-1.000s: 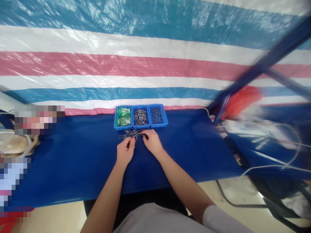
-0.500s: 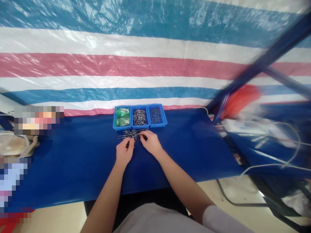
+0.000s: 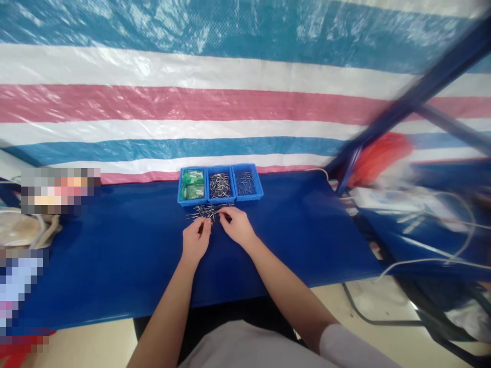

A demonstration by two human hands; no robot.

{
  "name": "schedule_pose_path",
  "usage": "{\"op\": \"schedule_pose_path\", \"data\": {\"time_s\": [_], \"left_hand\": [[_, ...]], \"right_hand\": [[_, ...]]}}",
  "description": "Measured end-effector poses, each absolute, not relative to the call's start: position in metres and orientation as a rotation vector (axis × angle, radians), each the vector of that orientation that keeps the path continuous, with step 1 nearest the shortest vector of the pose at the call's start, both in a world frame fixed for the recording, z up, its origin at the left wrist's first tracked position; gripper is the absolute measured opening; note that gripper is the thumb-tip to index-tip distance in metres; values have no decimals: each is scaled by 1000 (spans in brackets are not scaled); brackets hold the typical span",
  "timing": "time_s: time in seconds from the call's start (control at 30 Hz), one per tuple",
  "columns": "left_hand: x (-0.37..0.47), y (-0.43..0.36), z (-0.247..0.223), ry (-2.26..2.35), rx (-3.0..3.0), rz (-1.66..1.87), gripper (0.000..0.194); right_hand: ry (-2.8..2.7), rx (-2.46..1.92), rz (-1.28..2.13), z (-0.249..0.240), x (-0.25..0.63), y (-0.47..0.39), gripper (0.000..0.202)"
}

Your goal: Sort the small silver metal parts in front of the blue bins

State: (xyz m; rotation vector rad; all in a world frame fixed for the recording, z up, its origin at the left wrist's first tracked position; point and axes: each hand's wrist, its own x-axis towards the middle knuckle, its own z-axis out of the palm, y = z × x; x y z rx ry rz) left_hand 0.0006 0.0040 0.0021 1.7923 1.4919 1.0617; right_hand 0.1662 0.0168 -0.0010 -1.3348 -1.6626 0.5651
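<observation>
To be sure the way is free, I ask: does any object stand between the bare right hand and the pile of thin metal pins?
Nothing visible does: the bare right hand is at the right side of the pile of thin silvery metal pins. The three blue plastic bins stand beyond it.

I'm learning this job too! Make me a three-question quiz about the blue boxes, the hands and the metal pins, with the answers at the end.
1. How many blue boxes stand in the row on the table?

2. What colour are the packets in the left box? A) red B) green C) black

3. True or false: the person's left hand is inside one of the boxes.

Key:
1. Three.
2. B, green.
3. False. The left hand is at the near edge of the pile of metal pins, in front of the boxes.
</observation>
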Motion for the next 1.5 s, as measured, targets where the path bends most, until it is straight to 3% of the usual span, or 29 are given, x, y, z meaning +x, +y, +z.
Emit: {"op": "schedule_pose_path", "data": {"time_s": [1.5], "left_hand": [[-1,4,0,1471,1758,1076,28]], "right_hand": [[-1703,-1331,519,1,163,15,20]]}}
